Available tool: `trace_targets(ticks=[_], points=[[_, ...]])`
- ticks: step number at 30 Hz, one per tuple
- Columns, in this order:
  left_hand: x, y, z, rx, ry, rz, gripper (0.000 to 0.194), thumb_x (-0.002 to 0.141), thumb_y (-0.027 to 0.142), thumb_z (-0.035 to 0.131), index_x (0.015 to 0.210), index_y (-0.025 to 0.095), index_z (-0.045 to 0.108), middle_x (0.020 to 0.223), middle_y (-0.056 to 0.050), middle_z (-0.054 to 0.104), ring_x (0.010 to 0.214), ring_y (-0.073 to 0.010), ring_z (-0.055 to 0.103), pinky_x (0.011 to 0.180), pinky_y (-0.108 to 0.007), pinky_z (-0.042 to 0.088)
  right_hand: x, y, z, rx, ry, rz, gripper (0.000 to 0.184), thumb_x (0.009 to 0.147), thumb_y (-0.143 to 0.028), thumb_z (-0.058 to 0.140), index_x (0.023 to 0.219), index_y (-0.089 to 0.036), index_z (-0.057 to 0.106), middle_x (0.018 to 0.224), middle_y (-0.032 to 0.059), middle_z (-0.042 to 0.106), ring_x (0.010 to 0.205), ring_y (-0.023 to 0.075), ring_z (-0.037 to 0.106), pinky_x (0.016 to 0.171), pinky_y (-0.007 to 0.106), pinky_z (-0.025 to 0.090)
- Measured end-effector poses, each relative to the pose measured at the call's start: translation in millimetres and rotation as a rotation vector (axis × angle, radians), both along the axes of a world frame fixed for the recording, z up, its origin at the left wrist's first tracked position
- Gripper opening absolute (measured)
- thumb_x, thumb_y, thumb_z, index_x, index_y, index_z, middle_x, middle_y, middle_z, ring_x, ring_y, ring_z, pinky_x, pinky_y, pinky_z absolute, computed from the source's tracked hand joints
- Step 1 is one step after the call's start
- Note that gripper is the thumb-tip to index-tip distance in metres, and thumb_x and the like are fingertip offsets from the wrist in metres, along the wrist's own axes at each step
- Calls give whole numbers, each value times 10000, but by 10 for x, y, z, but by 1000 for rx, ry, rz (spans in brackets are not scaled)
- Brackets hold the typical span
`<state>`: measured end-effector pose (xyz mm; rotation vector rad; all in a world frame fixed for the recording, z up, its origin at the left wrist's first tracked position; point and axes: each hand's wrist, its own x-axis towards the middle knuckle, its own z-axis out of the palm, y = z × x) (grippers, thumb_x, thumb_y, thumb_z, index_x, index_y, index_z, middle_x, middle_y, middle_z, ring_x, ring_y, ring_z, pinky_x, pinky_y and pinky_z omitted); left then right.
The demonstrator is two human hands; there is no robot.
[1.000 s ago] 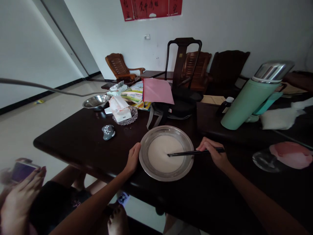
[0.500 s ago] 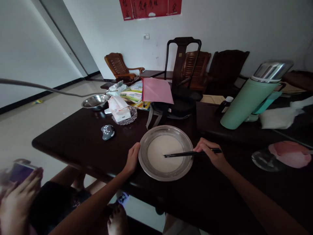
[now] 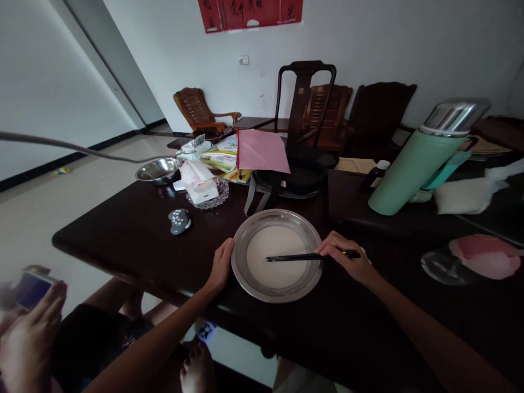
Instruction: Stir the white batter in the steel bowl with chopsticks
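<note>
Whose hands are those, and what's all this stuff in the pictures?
There's no robot here: those are a person's own bare hands, seen by a camera worn on that person's head. The left hand touches the rim of a metal bowl holding pale, milky liquid. The right hand holds black sticks, perhaps chopsticks, over it. The dark table also bears a green flask, a glass dish and a spotted grey thing I can't name. At the left, somebody else's hand is by a phone.
</note>
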<state>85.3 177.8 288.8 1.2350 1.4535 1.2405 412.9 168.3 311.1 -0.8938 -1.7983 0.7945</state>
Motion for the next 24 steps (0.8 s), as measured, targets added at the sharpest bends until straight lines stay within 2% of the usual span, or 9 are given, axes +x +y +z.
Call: trace_targets(ticks=[3,6,9,12,15,18,21,24], points=[[1,-2,-7,-5,-8,2,494,760,663,551,616,197,476,623,45,438,609,-122,386,555,-240,370,4,14,-4,17,-7,-78,264,935,-357,554,776,-230,722,804,49,729,764,201,653,717,362,505],[4,0,-16,-1,-24,-1,491,758,664,555,630,195,489,628,42,448,613,-125,394,550,-239,373,46,10,11,2,62,-128,343,956,-367,513,714,-221,708,746,48,703,711,192,649,664,344,497],[6,4,-16,2,-22,1,485,759,655,561,623,195,487,620,43,442,603,-123,386,546,-239,373,46,-5,18,-6,70,-71,378,964,-373,492,691,-219,702,723,51,703,696,197,647,648,350,494],[10,7,-11,4,-19,5,489,757,654,564,609,197,472,609,47,425,592,-118,369,544,-236,370,5,-5,7,26,4,-10,286,942,-344,539,747,-234,717,776,48,735,750,206,649,692,369,501],[14,7,-4,7,-4,15,502,750,669,559,602,197,472,608,42,429,596,-121,375,541,-237,372,-2,8,0,51,-14,-67,232,933,-327,558,789,-247,722,805,43,739,774,210,648,723,383,499],[14,4,1,-5,-1,15,502,747,672,557,607,197,479,610,37,436,598,-124,381,533,-237,372,32,7,14,35,39,-130,315,951,-353,517,735,-233,711,752,48,711,717,202,637,681,370,492],[12,5,1,-11,-14,12,495,748,665,559,611,197,476,609,38,428,592,-122,371,522,-235,362,36,-5,25,20,54,-89,366,961,-372,492,699,-228,703,723,50,701,698,201,633,656,362,489],[10,8,-1,-7,-21,4,496,744,667,561,608,198,471,611,40,420,592,-121,363,524,-236,357,0,-6,17,37,-10,-31,296,949,-347,522,754,-239,717,781,49,730,754,209,643,699,374,498]])
